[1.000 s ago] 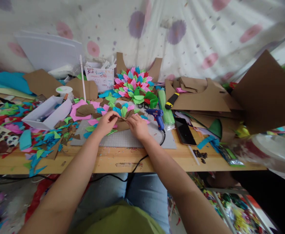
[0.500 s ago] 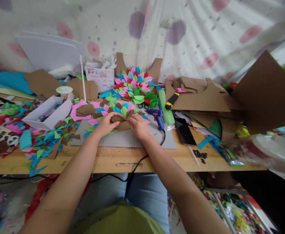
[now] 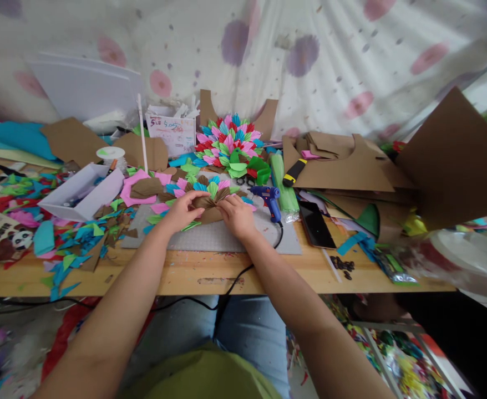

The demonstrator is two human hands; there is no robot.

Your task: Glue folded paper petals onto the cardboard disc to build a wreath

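Observation:
My left hand (image 3: 182, 210) and my right hand (image 3: 237, 214) meet over a grey cutting mat (image 3: 214, 237) on the wooden table (image 3: 193, 272). Both pinch a brown folded paper petal (image 3: 205, 203) at the base of a half-built fan of pink, blue, green and brown petals (image 3: 208, 189). The fingers of both hands are curled and pressed on the brown paper. A finished multicoloured paper flower (image 3: 230, 145) stands behind the fan, against a cardboard shape.
A blue glue gun (image 3: 269, 200) lies just right of my right hand, its black cord trailing off the table edge. A dark phone (image 3: 314, 223) lies further right. A white tray (image 3: 81, 192) and many paper scraps cover the left. Cardboard sheets (image 3: 447, 160) pile at the right.

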